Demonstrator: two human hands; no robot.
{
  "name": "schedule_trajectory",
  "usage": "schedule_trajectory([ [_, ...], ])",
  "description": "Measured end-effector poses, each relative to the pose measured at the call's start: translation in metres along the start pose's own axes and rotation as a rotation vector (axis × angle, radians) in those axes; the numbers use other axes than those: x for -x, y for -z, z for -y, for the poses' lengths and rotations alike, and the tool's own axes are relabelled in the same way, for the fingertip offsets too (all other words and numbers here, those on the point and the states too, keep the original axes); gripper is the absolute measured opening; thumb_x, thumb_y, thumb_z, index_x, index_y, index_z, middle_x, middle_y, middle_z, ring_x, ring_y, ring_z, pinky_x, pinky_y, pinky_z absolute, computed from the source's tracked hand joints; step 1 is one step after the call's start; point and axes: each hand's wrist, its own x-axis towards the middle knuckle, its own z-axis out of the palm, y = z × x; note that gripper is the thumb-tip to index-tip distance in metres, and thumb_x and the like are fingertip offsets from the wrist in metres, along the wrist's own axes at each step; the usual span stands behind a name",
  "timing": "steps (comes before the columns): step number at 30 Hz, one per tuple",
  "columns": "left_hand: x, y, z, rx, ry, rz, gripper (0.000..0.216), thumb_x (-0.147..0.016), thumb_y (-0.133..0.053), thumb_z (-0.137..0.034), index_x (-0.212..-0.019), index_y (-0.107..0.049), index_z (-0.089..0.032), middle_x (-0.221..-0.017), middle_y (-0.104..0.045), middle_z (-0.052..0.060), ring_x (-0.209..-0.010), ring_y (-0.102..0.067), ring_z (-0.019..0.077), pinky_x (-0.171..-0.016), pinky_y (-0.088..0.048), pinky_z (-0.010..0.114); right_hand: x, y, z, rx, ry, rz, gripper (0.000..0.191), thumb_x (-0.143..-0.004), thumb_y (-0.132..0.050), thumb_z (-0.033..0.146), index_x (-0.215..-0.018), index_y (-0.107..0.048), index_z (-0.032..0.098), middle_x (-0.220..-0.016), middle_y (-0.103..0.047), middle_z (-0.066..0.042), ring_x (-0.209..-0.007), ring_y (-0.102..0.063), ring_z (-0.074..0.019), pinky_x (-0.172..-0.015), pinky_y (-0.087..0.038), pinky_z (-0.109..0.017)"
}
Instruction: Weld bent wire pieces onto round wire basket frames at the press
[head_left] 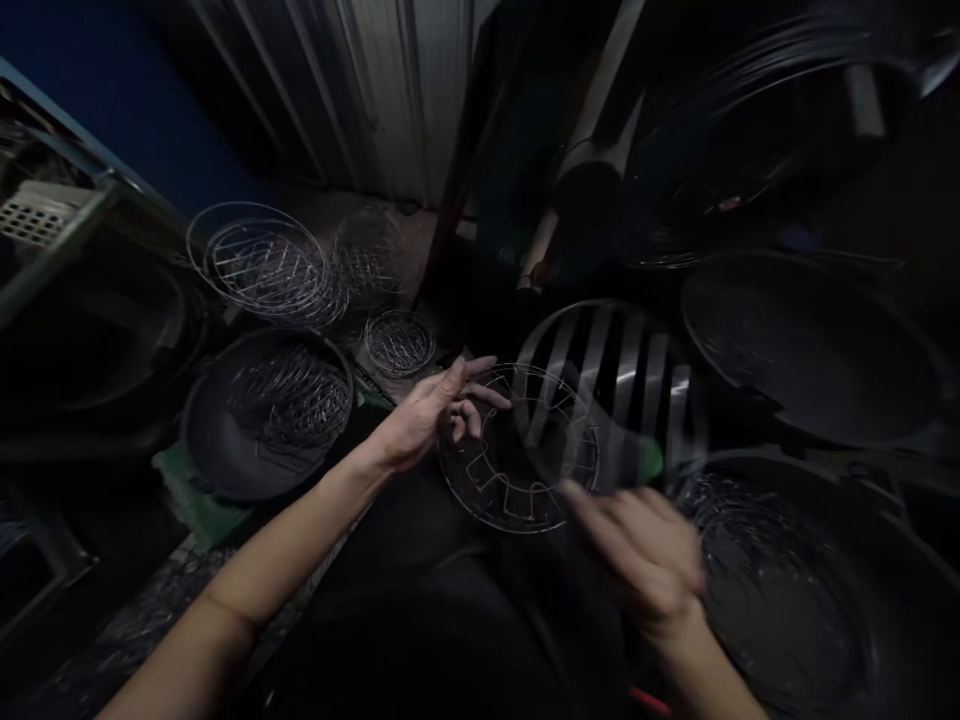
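A round wire ring frame (pixel 517 455) with a zigzag wire pattern is held in front of me over my dark lap. My left hand (pixel 435 415) grips its left rim with thumb and fingers pinched around the wire. My right hand (pixel 637 550) is at the frame's lower right edge, blurred by motion, and its fingers reach toward the rim. Whether it holds the wire is unclear. Behind the frame stands a round form with shiny metal slats (pixel 622 370).
A dark basin (pixel 262 420) at left holds several wire frames. More wire frames (pixel 262 265) are stacked on the floor behind it. Dark basins (pixel 810 350) sit at right, one (pixel 787 590) with wire pieces. A corrugated metal wall (pixel 360 90) stands behind.
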Motion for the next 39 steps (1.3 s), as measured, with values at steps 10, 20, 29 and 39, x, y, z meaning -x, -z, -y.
schedule_trajectory([
  [10,-0.023,0.028,0.037,-0.809,-0.195,-0.180,0.038,-0.086,-0.051,-0.032,-0.121,-0.059,-0.020,-0.114,-0.066,0.004,-0.101,-0.062,0.0190,-0.090,-0.046,0.030,-0.001,-0.045,0.025,0.016,0.041,0.175,0.018,-0.088,-0.050,0.014,-0.099,-0.064,0.014,-0.064,-0.055,-0.002,-0.056,-0.046,-0.0128,-0.055,-0.033,-0.027],
  [20,-0.036,0.023,0.048,-1.266,-0.271,-0.126,0.039,-0.090,-0.044,-0.023,-0.128,-0.052,-0.019,-0.095,-0.065,0.005,-0.086,-0.063,0.0170,-0.081,-0.050,0.029,0.010,-0.025,-0.028,0.072,-0.669,-0.088,0.020,-0.089,-0.049,0.033,-0.096,-0.062,0.019,-0.090,-0.062,-0.009,-0.082,-0.059,-0.0205,-0.074,-0.047,-0.033],
  [29,-0.040,0.020,0.048,-1.361,-0.270,-0.116,0.038,-0.093,-0.040,-0.028,-0.129,-0.051,-0.021,-0.097,-0.061,0.006,-0.089,-0.059,0.0166,-0.083,-0.049,0.029,0.018,-0.028,-0.058,-0.165,-1.085,-0.046,0.037,-0.078,-0.051,0.052,-0.093,-0.063,0.019,-0.090,-0.068,-0.008,-0.079,-0.062,-0.0228,-0.072,-0.046,-0.034],
  [39,-0.039,0.025,0.048,-1.327,-0.299,-0.144,0.034,-0.090,-0.046,-0.029,-0.119,-0.060,-0.021,-0.093,-0.061,0.006,-0.088,-0.059,0.0176,-0.087,-0.048,0.034,0.007,-0.025,-0.070,-0.142,-1.149,0.022,0.035,-0.070,-0.055,0.053,-0.078,-0.064,0.021,-0.065,-0.064,-0.002,-0.045,-0.046,-0.0129,-0.047,-0.037,-0.026],
])
